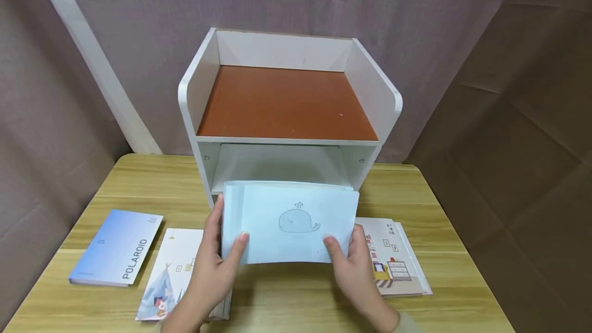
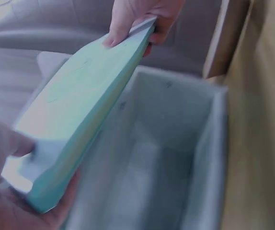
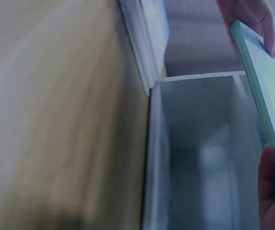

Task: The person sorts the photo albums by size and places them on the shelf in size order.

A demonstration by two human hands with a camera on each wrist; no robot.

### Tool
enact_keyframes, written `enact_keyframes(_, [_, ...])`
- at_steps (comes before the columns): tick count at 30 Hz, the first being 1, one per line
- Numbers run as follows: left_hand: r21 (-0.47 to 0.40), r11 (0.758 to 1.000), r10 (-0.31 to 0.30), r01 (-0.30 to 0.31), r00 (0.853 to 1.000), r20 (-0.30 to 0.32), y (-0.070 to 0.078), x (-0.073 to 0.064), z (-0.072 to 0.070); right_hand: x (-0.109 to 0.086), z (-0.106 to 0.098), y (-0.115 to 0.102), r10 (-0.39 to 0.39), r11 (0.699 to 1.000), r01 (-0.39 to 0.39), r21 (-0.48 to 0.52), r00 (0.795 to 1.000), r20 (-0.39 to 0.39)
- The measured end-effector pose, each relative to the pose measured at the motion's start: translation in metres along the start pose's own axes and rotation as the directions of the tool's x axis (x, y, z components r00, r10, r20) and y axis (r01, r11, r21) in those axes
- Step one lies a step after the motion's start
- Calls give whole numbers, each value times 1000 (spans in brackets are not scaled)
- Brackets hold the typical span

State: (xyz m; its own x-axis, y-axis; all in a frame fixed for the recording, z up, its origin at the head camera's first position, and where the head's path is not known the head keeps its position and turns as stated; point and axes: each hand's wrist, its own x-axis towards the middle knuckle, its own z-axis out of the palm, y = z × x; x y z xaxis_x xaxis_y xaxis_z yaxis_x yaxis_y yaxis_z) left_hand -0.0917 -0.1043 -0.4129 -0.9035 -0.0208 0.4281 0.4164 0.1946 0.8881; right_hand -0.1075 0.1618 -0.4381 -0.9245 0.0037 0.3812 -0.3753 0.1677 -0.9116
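Here my left hand (image 1: 214, 263) and right hand (image 1: 354, 270) pinch opposite ends of the whale-covered book (image 1: 289, 224), thumbs over the cover, seemingly for balance.

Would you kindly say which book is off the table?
The whale-cover book, gripped by left hand and right hand; the POLAROID book, tent book and furniture book lie on the table.

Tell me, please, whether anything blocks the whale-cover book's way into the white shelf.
Nothing visible does: the left hand and right hand hold the whale-cover book before the white shelf, and no object shows between it and the open compartment below the brown panel.
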Motion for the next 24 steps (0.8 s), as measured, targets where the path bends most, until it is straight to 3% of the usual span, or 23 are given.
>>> enact_keyframes(2, [125,992,15,-20,999,46,6,7,-4,6,0,-5,-28,1000,28,-4,999,-26])
enact_keyframes(4, [248,968,28,-50,995,92,12,12,-6,12,-1,-9,-50,999,50,-6,998,-44])
enact_keyframes(8, [388,919,5,-70,986,166,20,19,-7,21,-4,-15,-79,997,79,-6,995,-53])
enact_keyframes(12, [400,915,-17,-61,982,188,22,21,-4,26,-6,-21,-92,996,92,-11,994,-63])
enact_keyframes(18, [390,912,69,-130,984,166,23,21,-1,28,-10,-28,-85,996,84,-6,992,-96])
enact_keyframes(24, [386,907,132,-168,984,118,25,25,-2,37,-13,-37,-103,995,103,-14,993,-61])
